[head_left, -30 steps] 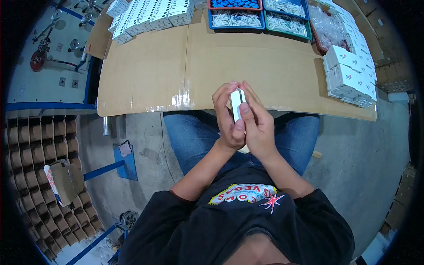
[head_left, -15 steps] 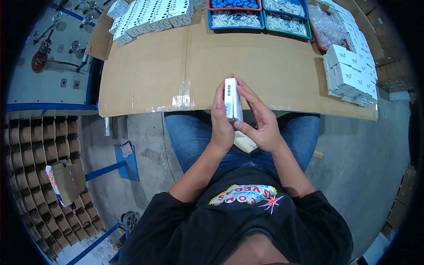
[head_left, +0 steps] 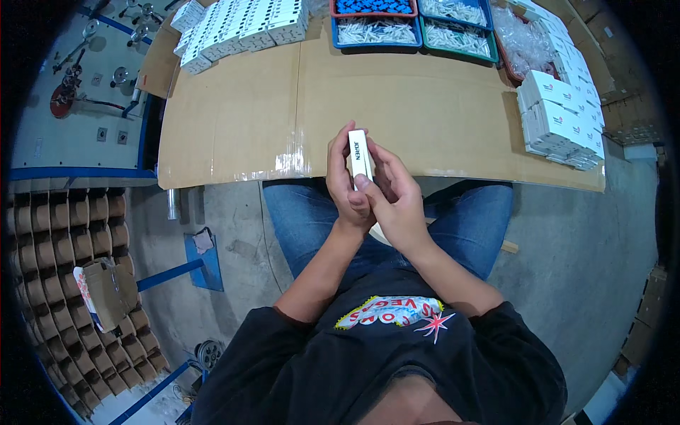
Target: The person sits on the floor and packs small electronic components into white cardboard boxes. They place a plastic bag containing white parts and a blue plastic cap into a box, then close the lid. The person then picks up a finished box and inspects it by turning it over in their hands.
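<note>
A small white box (head_left: 359, 152) stands on edge between my two hands, its narrow printed side facing up. My left hand (head_left: 345, 180) is wrapped along the box's left side. From the right, my right hand (head_left: 394, 195) closes round it, the thumb pressed on the near end of the top side. Both hands are held over my lap, just at the near edge of the cardboard-covered table (head_left: 425, 113). The palms and fingers hide the box's broad faces.
White boxes (head_left: 248, 28) stand in rows at the far left, with stacked white boxes (head_left: 563, 124) at the right edge. Trays of white parts (head_left: 377, 33) and blue parts (head_left: 375, 7) sit at the back, beside a bin of clear plastic bags (head_left: 523, 42). A gridded cardboard rack (head_left: 67, 283) is at left.
Both hands have shifted slightly left with the box. My right thumb has moved up onto the box's top side, and the gap seen along that side no longer shows.
</note>
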The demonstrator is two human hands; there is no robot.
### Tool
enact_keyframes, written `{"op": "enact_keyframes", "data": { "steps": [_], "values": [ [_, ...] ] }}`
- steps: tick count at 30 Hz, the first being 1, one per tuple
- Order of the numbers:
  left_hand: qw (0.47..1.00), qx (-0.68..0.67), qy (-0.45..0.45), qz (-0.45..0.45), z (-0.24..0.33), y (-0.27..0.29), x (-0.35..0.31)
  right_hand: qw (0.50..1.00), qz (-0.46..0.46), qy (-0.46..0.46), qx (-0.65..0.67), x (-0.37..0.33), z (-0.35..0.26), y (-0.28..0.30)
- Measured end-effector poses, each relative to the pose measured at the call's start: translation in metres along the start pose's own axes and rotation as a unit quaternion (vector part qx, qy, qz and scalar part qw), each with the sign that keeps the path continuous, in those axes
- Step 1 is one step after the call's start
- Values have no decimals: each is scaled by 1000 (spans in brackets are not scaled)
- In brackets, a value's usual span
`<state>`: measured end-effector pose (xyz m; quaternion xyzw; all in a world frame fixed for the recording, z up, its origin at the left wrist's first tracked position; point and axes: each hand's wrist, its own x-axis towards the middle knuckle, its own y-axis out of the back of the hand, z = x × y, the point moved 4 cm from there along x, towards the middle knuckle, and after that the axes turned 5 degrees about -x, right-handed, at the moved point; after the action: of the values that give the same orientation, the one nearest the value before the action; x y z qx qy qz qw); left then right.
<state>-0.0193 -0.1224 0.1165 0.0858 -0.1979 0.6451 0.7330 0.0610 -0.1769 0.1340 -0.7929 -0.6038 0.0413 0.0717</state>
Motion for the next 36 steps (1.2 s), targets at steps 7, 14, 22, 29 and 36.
{"op": "enact_keyframes", "data": {
  "steps": [7, 14, 22, 29, 36],
  "values": [
    [999, -30, 32, 27, -6, 7, -6, 982, -29, 82, -168, -8, -13, -4],
    [997, -59, -16, 47, -2, 2, -10, 964, -23, 128, -231, -15, -22, -3],
    [996, -63, -35, 54, 5, 5, -13, 954, 5, 180, -239, -19, -24, -8],
    [995, -64, -46, 55, 7, 4, -14, 963, 9, 170, -207, -20, -25, -8],
    [997, 53, 43, 43, 16, -3, -9, 958, 0, 154, -242, -15, -24, -2]
  ]
}}
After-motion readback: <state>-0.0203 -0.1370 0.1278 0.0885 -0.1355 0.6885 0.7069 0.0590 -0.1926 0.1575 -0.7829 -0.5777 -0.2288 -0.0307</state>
